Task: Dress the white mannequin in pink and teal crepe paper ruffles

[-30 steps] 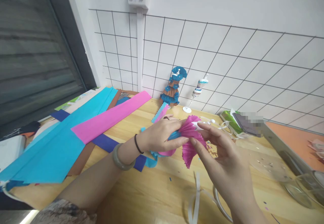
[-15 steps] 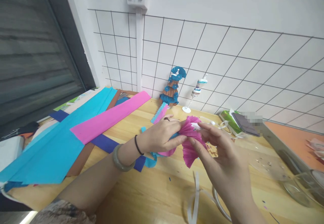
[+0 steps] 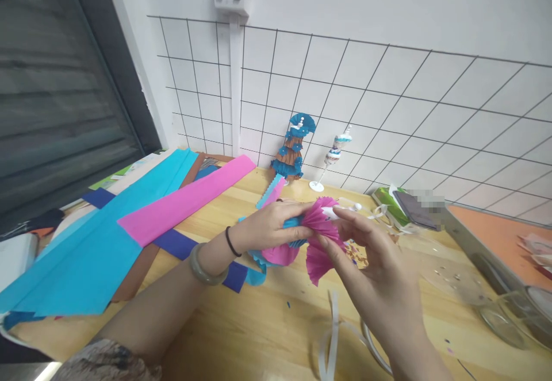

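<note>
Above a wooden table (image 3: 259, 323), both my hands hold a small craft figure dressed in pleated magenta crepe paper (image 3: 321, 237) over blue and pink ruffles (image 3: 269, 257). My left hand (image 3: 269, 226) is closed round the figure's blue and pink lower part. My right hand (image 3: 366, 254) pinches the magenta pleats, with a white tip of the figure showing above its fingers. A dark hair band and a pale bangle (image 3: 202, 266) sit on my left wrist.
Sheets of cyan (image 3: 86, 254), pink (image 3: 185, 200) and dark blue crepe paper lie at the left. Two small finished figures (image 3: 295, 151) stand by the wire-grid wall. White ribbon strips (image 3: 334, 335) lie in front. A green packet (image 3: 399, 206), a glass jar (image 3: 513, 318) and an orange tray are right.
My left hand's grip has slid a little along the figure, uncovering more of the pink and blue ruffles below. The view has shifted slightly.
</note>
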`<state>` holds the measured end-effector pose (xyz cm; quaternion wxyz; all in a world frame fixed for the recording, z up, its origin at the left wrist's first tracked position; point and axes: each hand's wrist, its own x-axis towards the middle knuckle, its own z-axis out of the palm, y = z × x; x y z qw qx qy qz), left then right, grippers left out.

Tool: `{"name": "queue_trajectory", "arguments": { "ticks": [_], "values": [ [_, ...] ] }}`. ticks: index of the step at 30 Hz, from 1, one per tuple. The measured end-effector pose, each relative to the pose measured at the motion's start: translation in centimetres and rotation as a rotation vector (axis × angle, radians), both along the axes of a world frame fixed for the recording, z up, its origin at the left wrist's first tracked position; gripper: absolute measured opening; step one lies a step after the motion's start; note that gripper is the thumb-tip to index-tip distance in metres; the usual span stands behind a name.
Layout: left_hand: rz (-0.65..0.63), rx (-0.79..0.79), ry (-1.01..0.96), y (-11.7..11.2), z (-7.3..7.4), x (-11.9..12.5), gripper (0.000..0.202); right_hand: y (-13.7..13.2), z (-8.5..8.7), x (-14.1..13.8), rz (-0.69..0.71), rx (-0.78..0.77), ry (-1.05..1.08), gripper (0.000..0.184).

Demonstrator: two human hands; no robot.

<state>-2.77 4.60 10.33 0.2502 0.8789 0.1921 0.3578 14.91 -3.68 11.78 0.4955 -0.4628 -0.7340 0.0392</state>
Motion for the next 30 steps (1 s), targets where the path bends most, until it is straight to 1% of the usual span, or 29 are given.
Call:
{"name": "queue_trajectory", "arguments": {
  "ticks": [4, 8, 12, 15, 17, 22, 27, 30],
  "values": [
    [-0.014, -0.019, -0.024, 0.0, 0.1, -0.2, 0.022, 0.0, 0.2, -0.1, 0.029, -0.001, 0.018, 0.038],
    [-0.002, -0.064, -0.033, 0.0, 0.2, -0.3, 0.024, 0.0, 0.1, -0.1, 0.051, -0.047, 0.084, 0.040],
    [-0.009, -0.069, -0.039, 0.1, 0.2, -0.3, 0.023, 0.0, 0.3, -0.2, 0.113, -0.163, 0.289, 0.037],
    [0.005, -0.053, -0.047, 0.1, 0.2, -0.4, 0.023, 0.2, 0.7, -0.3, 0.129, -0.254, 0.447, 0.029],
    [0.022, -0.043, -0.046, 0.1, 0.2, -0.4, 0.024, 0.3, 1.0, -0.4, 0.122, -0.271, 0.496, 0.024],
    [0.043, -0.033, -0.043, 0.2, 0.1, -0.4, 0.024, 0.6, 0.9, -0.4, 0.112, -0.304, 0.533, 0.024],
    [0.094, -0.046, -0.036, 0.4, 0.0, -0.6, 0.026, 0.9, 0.6, 0.5, 0.066, -0.341, 0.507, 0.023],
    [0.115, -0.068, -0.049, 0.5, 0.0, -0.8, 0.026, 1.2, 0.7, 1.2, 0.150, -0.416, 0.386, 0.022]
  ]
}}
